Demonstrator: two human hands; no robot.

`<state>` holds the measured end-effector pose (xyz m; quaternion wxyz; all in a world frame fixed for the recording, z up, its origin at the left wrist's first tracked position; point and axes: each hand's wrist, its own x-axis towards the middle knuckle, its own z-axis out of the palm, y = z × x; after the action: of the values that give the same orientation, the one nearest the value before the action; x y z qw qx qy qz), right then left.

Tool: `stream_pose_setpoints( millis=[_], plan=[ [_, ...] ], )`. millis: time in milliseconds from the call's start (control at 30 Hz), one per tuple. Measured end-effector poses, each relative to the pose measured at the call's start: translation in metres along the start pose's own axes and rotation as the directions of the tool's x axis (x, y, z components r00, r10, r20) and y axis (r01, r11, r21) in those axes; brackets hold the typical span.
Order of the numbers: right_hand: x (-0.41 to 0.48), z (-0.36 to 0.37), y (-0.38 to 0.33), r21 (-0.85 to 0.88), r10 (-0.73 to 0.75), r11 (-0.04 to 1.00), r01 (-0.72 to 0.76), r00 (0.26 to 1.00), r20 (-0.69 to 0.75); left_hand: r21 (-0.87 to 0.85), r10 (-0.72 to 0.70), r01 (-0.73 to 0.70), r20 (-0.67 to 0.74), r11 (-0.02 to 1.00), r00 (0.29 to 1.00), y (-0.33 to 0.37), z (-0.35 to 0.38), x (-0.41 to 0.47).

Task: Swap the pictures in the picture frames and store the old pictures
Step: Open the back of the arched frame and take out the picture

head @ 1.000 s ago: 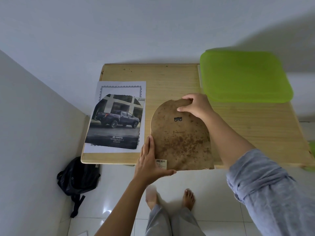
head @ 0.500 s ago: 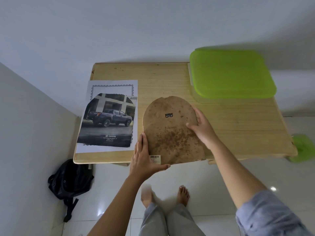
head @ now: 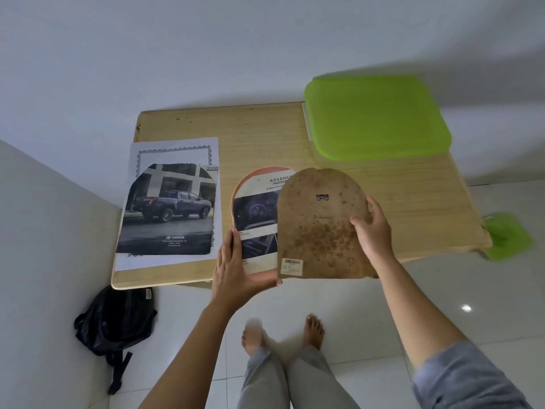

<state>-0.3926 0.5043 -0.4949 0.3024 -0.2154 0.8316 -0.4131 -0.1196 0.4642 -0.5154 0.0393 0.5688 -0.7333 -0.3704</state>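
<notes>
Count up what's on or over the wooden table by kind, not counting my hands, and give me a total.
Printed pictures: 2, the truck picture and the arched picture under the left hand
Sheets of bordered white paper: 1
Brown backing boards, held by the right hand: 1
Green-lidded containers: 1
Total: 5

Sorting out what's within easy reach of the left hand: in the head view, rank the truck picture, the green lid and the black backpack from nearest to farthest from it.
From the left hand:
1. Truck picture, just to its left on the table.
2. Black backpack, on the floor, down-left.
3. Green lid, far right corner of the table.
</notes>
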Motion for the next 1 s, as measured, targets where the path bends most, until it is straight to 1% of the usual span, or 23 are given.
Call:
stream_pose_setpoints(
  millis=[133, 200, 267, 333, 467, 533, 600, 667, 700, 733, 800, 900, 1000],
  plan=[
    [0.007, -0.028, 0.021, -0.093, 0.034, 0.995, -0.041, 0.996, -0.077, 0.013, 0.009, -0.009, -0.005, 1.000, 1.000, 0.000, 0.002, 0.000],
    [0.013, -0.037, 0.026, -0.114, 0.027, 0.993, -0.042, 0.991, -0.130, 0.012, 0.009, -0.009, -0.006, 1.000, 1.000, 0.000, 0.003, 0.000],
    [0.018, -0.040, 0.026, -0.136, 0.018, 0.990, -0.043, 0.983, -0.183, 0.012, 0.007, -0.007, -0.010, 1.000, 1.000, -0.001, 0.003, 0.000],
    [0.020, -0.038, 0.022, -0.190, 0.014, 0.980, -0.054, 0.978, -0.206, 0.011, 0.006, -0.005, -0.014, 1.000, 1.000, 0.000, 0.003, 0.001],
    [0.013, -0.025, 0.018, -0.313, -0.068, 0.950, -0.006, 0.972, -0.226, 0.013, 0.007, -0.007, -0.013, 1.000, 1.000, 0.001, 0.003, 0.001],
    [0.004, -0.014, 0.015, -0.350, -0.148, 0.934, 0.077, 0.972, -0.181, 0.016, 0.010, -0.010, -0.015, 1.000, 1.000, 0.002, 0.003, 0.001],
    [-0.010, 0.005, 0.011, -0.398, -0.303, 0.880, 0.258, 0.952, -0.051, 0.017, 0.007, -0.007, -0.011, 1.000, 1.000, 0.002, 0.003, 0.001],
    [-0.019, 0.024, 0.011, -0.451, -0.456, 0.755, 0.476, 0.876, 0.161, 0.021, 0.000, 0.000, -0.009, 1.000, 1.000, 0.002, 0.003, 0.001],
    [-0.021, 0.032, 0.015, -0.478, -0.484, 0.691, 0.542, 0.838, 0.251, 0.021, -0.002, 0.002, -0.010, 1.000, 1.000, 0.002, 0.003, 0.001],
    [-0.021, 0.036, 0.019, -0.508, -0.480, 0.644, 0.572, 0.819, 0.315, 0.021, -0.002, 0.002, -0.012, 1.000, 1.000, 0.001, 0.004, 0.001],
    [-0.018, 0.037, 0.026, -0.554, -0.456, 0.599, 0.578, 0.815, 0.357, 0.016, 0.002, -0.002, -0.016, 1.000, 1.000, 0.001, 0.003, 0.001],
    [-0.011, 0.026, 0.034, -0.580, -0.462, 0.569, 0.583, 0.810, 0.361, 0.012, 0.016, -0.016, -0.019, 1.000, 1.000, 0.002, 0.003, 0.000],
    [-0.002, 0.010, 0.039, -0.589, -0.458, 0.578, 0.564, 0.822, 0.338, 0.018, 0.023, -0.023, -0.025, 1.000, 0.999, 0.002, 0.003, 0.000]
  ],
)
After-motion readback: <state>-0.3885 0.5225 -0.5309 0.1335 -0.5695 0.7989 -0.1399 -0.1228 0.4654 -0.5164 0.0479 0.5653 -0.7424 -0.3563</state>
